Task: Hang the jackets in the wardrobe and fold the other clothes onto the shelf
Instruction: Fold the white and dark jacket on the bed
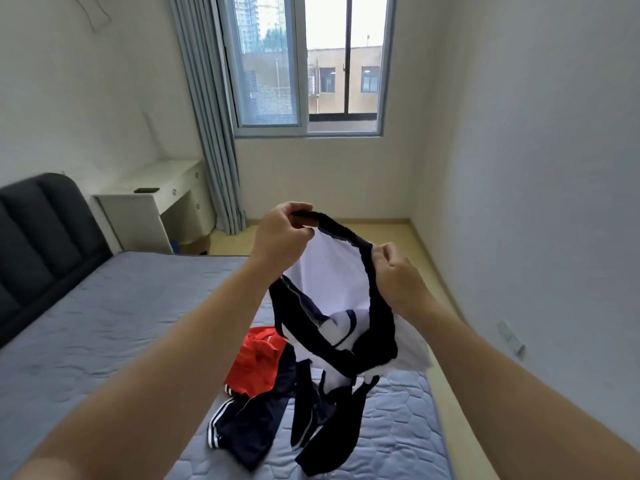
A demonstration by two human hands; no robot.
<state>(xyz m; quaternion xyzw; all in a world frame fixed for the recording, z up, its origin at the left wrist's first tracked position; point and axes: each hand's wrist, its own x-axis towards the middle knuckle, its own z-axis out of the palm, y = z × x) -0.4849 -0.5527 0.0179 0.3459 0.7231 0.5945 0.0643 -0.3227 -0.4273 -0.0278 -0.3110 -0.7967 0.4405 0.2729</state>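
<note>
I hold up a white garment with dark navy trim (332, 271) above the bed. My left hand (282, 237) pinches its dark collar band at the upper left, and my right hand (398, 275) pinches the same band further right. The rest of the garment hangs down, its dark ends reaching the mattress. Under it on the bed lie a red garment (256, 358) and a navy piece with white stripes (242, 427). No wardrobe or shelf is in view.
The grey quilted mattress (104, 323) has a dark padded headboard (38, 230) at the left. A white desk (156, 202) stands by the blue curtain (211, 133) under the window. A strip of wooden floor (450, 393) runs between bed and right wall.
</note>
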